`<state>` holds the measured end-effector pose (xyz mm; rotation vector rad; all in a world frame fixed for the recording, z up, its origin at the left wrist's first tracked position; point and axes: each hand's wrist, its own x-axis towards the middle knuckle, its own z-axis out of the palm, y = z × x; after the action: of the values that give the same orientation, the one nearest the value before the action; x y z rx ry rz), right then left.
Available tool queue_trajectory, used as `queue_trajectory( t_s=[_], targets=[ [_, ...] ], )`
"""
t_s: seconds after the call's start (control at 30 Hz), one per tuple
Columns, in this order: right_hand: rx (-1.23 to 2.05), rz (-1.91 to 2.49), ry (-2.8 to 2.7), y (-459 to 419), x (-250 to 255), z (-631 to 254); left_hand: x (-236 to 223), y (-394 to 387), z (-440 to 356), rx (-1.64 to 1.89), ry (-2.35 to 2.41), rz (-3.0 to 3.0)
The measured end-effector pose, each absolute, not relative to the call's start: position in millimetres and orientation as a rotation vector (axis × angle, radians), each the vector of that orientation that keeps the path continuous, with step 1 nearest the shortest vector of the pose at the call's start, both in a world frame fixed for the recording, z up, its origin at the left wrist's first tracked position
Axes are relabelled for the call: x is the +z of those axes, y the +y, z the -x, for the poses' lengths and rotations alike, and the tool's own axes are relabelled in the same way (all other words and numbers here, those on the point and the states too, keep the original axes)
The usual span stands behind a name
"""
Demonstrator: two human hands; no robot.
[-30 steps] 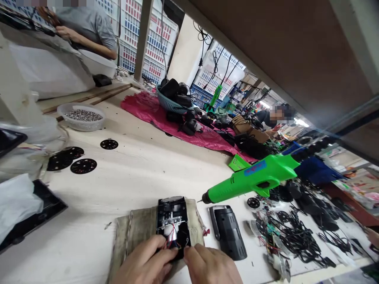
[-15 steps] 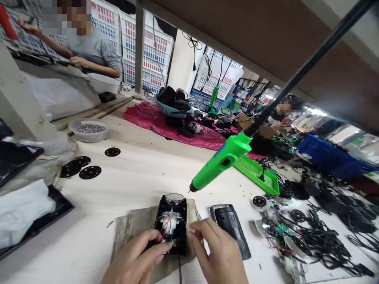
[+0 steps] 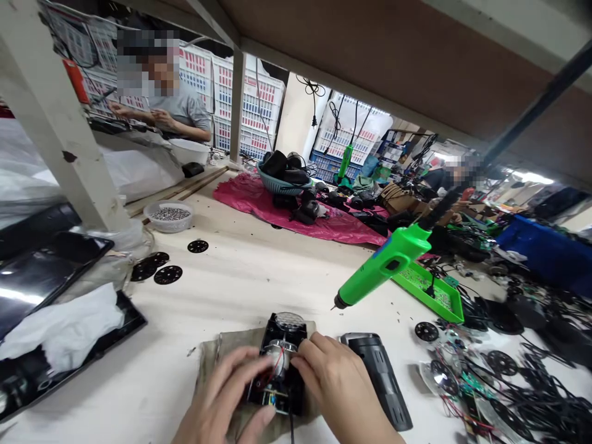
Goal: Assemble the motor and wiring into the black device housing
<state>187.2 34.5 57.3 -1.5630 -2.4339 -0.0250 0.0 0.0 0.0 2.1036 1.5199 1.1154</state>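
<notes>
An opened black plastic housing [image 3: 299, 401] lies on a folded cloth pad [image 3: 210, 364] in front of me. Inside it are a pale motor-like part [image 3: 280, 364] with thin red wires, a small circuit board [image 3: 272, 399], and a round mesh grille [image 3: 290, 320] at the far end. My left hand [image 3: 226, 394] is spread at the left side, thumb near the board and fingers by the wires. Closed fingers of my right hand [image 3: 330, 373] reach the right side of the motor part; their tips hide what they pinch. A matching black cover [image 3: 379, 376] lies to the right.
A green electric screwdriver [image 3: 382, 268] hangs over the table, tip down. Black perforated discs [image 3: 168, 275] and a tub of small metal parts [image 3: 169, 217] stand left. A green tray [image 3: 430, 293] and tangled cables [image 3: 546, 394] are right. Another person [image 3: 180, 117] sits beyond.
My left fingers have moved off the wires and opened. My right hand has come in from beside the housing to the motor part. The whole view has shifted, objects appearing further right and lower.
</notes>
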Motion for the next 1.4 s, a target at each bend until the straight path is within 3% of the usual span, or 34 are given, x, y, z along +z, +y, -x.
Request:
queue_trajectory(
  t_s=[0.3, 0.67, 0.97, 1.4],
  targets=[
    [0.022, 1.44, -2.548, 45.4, 64.0, -186.7, -24.3, 17.4, -13.0, 0.986, 1.565, -2.418],
    [-0.072, 1.19, -2.444, 41.5, 48.4, -195.3, -6.6, 11.8, -23.6, 0.914, 1.757, -2.325],
    [0.063, 1.39, -2.504, 44.5, 61.4, -190.1, -7.3, 18.7, -15.3, 0.779, 1.641, -2.428],
    [-0.046, 1.138, -2.418, 36.4, 40.7, -204.8, -1.4, 16.1, -18.8, 0.907, 1.698, -2.258]
  ],
)
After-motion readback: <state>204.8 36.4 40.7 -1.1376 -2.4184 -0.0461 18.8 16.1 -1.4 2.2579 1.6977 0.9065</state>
